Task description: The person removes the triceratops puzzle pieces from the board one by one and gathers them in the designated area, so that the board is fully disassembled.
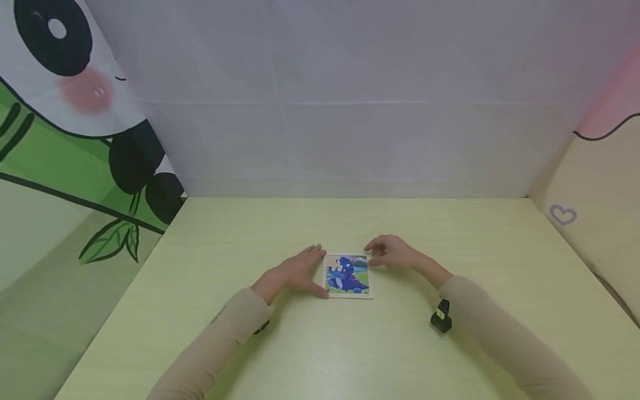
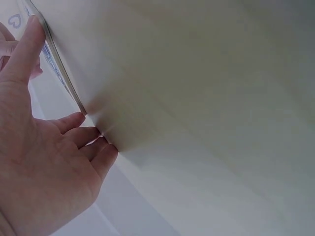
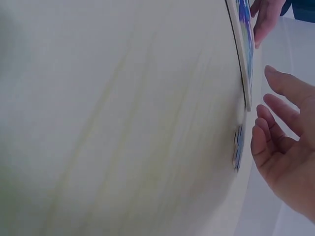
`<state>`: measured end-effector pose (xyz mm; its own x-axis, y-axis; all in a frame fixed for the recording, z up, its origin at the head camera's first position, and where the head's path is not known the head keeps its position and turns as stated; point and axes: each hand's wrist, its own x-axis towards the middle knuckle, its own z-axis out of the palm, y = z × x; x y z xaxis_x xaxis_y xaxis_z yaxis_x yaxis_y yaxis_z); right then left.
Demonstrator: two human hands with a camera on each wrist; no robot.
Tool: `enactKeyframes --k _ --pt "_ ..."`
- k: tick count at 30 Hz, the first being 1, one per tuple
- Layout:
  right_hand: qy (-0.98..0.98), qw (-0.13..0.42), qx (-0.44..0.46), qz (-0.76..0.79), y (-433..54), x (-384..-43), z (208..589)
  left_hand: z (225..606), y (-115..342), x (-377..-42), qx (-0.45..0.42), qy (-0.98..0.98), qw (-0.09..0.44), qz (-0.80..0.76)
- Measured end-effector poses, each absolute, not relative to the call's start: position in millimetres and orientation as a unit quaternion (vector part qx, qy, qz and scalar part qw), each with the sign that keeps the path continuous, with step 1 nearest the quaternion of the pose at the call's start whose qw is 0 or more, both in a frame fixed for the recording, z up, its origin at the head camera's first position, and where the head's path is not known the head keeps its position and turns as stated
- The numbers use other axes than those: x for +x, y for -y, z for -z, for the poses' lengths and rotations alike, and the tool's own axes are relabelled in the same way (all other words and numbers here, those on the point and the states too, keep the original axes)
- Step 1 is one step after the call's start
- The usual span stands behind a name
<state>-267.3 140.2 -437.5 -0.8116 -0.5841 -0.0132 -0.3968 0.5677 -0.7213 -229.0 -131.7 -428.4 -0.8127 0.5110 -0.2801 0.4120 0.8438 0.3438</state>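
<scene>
A small square picture board (image 1: 349, 278) with a pale border lies on the table, showing blue dinosaurs. My left hand (image 1: 302, 271) rests along its left side, thumb at the near corner and fingers at the far corner. In the left wrist view, the left hand's fingertips (image 2: 109, 150) touch the tabletop beside the board's edge. Just off the board's right side hovers my right hand (image 1: 395, 253), fingers loosely bent with nothing between them. Beneath it, in the right wrist view, a small flat piece (image 3: 238, 147) with a bluish face lies on the table; the head view hides it.
The pale wooden table (image 1: 345, 350) runs back to a grey-white cloth wall (image 1: 350, 111). A cartoon-printed panel (image 1: 75, 166) stands on the left, and a beige panel (image 1: 595, 233) with a heart drawn on it on the right.
</scene>
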Motion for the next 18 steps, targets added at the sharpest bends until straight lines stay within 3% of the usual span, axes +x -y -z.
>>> enactKeyframes --k 11,18 --pt "-0.882 0.144 -0.285 0.345 -104 -263 437 427 129 -229 0.231 -0.943 0.191 -0.141" --pt "-0.89 0.126 -0.295 0.324 -97 -261 435 426 130 -229 0.231 -0.943 0.189 -0.145"
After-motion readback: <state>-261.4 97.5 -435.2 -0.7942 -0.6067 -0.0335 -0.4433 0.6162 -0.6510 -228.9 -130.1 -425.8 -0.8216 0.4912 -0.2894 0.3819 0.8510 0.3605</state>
